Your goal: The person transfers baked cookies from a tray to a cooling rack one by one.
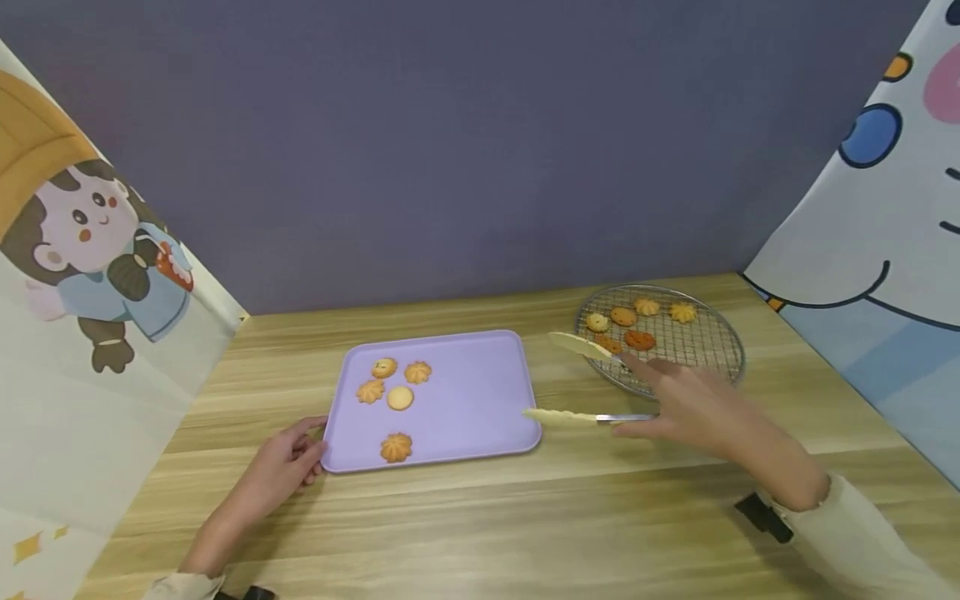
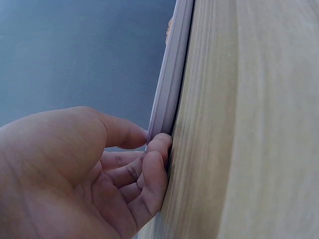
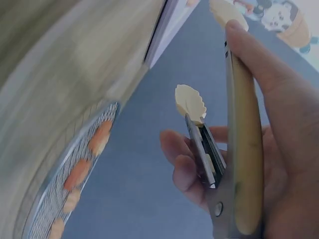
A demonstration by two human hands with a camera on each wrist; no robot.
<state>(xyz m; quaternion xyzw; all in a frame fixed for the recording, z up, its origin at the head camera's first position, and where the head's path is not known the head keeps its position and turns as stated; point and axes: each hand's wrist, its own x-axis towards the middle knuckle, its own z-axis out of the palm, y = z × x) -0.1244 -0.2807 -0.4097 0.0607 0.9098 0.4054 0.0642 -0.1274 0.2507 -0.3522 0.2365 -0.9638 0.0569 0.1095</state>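
My left hand pinches the left front corner of a lilac tray; in the left wrist view its thumb is at the rim, with curled fingers against the tray's side. Several cookies lie on the tray's left half, among them a plain round cookie and a flower-shaped cookie near the front rim. With my right hand I hold metal tongs with cream tips, their arms spread and nothing between them. One tip overlaps the tray's right edge, the other the rack's left side.
A round wire cooling rack stands at the back right, with several cookies toward its left and back, including a reddish-brown cookie. Behind the wooden table rises a dark wall panel. Cartoon-printed panels flank both sides.
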